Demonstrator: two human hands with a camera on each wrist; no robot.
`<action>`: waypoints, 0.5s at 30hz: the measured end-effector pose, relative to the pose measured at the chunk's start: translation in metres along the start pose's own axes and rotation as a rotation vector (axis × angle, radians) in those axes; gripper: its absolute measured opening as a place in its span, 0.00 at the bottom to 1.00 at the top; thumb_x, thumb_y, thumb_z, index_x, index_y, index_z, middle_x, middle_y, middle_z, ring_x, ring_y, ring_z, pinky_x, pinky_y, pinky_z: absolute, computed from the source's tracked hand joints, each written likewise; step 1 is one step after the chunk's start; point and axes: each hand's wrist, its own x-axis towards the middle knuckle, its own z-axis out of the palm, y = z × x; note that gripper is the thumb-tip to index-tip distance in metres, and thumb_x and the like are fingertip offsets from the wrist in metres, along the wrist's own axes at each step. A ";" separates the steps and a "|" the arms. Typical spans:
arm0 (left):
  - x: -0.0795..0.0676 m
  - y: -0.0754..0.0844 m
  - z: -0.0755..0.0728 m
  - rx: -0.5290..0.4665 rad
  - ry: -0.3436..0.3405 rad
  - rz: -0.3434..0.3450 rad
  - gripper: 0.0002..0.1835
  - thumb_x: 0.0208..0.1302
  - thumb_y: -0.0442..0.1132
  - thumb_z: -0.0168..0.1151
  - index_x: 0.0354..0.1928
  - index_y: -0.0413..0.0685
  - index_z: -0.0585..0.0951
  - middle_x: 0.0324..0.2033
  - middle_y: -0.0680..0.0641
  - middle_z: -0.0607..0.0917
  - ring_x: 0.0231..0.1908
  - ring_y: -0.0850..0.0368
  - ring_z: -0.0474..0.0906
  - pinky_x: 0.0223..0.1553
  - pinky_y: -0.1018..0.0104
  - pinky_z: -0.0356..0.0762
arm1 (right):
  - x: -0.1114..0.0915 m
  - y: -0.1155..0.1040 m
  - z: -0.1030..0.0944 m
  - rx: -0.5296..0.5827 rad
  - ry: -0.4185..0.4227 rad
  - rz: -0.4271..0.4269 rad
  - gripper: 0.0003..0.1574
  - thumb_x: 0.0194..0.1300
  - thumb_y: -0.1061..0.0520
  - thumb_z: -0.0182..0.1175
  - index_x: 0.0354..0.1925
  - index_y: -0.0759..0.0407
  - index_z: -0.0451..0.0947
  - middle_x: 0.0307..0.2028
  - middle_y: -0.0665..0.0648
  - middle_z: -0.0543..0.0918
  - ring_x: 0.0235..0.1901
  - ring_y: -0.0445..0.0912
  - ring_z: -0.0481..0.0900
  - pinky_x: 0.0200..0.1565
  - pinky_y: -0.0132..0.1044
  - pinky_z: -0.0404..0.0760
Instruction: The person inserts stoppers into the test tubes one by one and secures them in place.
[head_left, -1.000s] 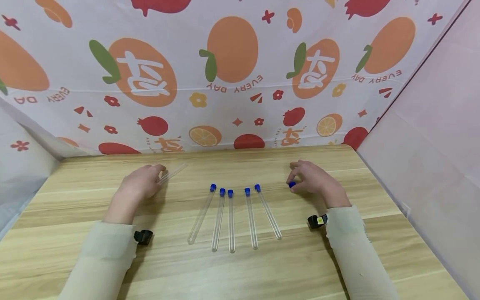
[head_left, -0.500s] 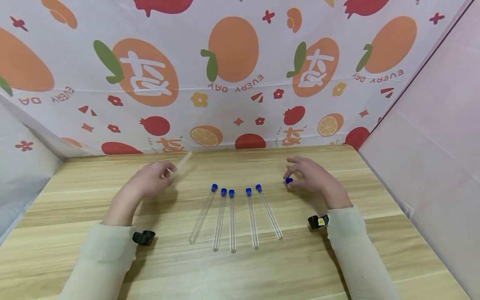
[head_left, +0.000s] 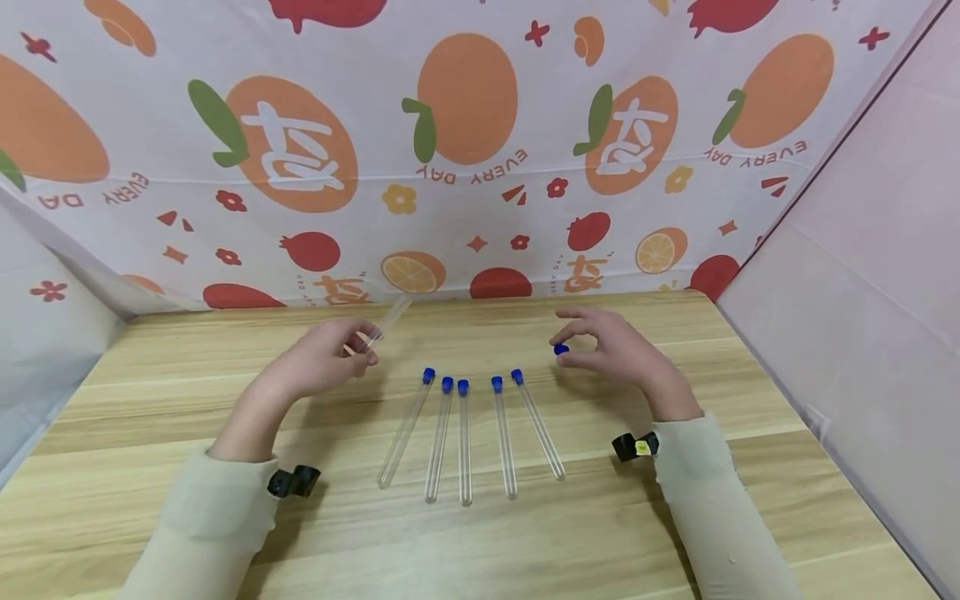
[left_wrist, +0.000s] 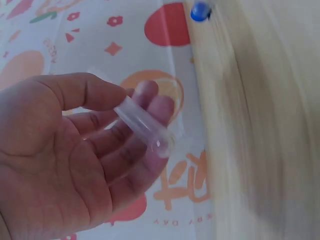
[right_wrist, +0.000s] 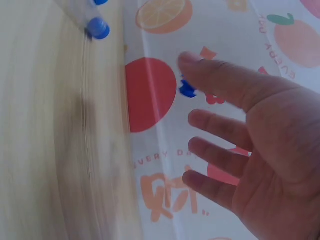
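My left hand [head_left: 330, 357] pinches a clear, uncapped test tube [head_left: 392, 317] between thumb and fingers, its far part slanting up toward the back. The left wrist view shows one end of the test tube [left_wrist: 145, 126] close up, thumb at its edge. My right hand [head_left: 611, 354] pinches a small blue cap [head_left: 561, 349] between thumb and index finger, other fingers spread. In the right wrist view the blue cap [right_wrist: 187, 89] is partly hidden behind the thumb. Tube and cap are held apart, behind the row of capped tubes.
Several clear test tubes [head_left: 464, 450] with blue caps lie fanned out on the wooden table [head_left: 600, 542], capped ends away from me. A fruit-print cloth [head_left: 480, 217] hangs along the table's back edge. A pale wall [head_left: 862, 275] stands at the right.
My left hand has lifted the test tube and moved right, the tube tilting up toward the back. My right hand has brought the blue cap left and slightly up.
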 end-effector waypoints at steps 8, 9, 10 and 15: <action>0.004 0.009 0.011 -0.307 -0.128 0.021 0.20 0.71 0.30 0.53 0.64 0.35 0.69 0.46 0.32 0.83 0.42 0.40 0.83 0.38 0.57 0.84 | 0.001 -0.010 0.001 0.164 0.079 -0.069 0.16 0.64 0.45 0.69 0.49 0.44 0.86 0.64 0.50 0.78 0.65 0.49 0.72 0.64 0.53 0.74; 0.005 0.010 0.013 -0.349 -0.146 0.015 0.21 0.71 0.29 0.53 0.64 0.35 0.69 0.47 0.31 0.82 0.43 0.38 0.83 0.38 0.57 0.85 | 0.001 -0.011 0.001 0.197 0.090 -0.076 0.16 0.64 0.46 0.69 0.50 0.45 0.86 0.63 0.50 0.79 0.64 0.49 0.73 0.62 0.53 0.75; 0.006 0.011 0.015 -0.388 -0.166 0.005 0.21 0.71 0.29 0.53 0.64 0.36 0.69 0.48 0.31 0.82 0.44 0.37 0.83 0.37 0.58 0.85 | 0.001 -0.013 0.002 0.232 0.100 -0.079 0.16 0.65 0.47 0.68 0.50 0.46 0.85 0.62 0.51 0.79 0.63 0.48 0.75 0.61 0.53 0.77; 0.010 0.021 0.025 -0.542 -0.280 -0.003 0.23 0.71 0.29 0.53 0.66 0.39 0.67 0.52 0.30 0.81 0.48 0.34 0.81 0.37 0.60 0.85 | 0.002 -0.024 0.002 0.423 0.114 -0.074 0.18 0.66 0.51 0.67 0.53 0.52 0.84 0.57 0.53 0.83 0.56 0.46 0.80 0.57 0.50 0.81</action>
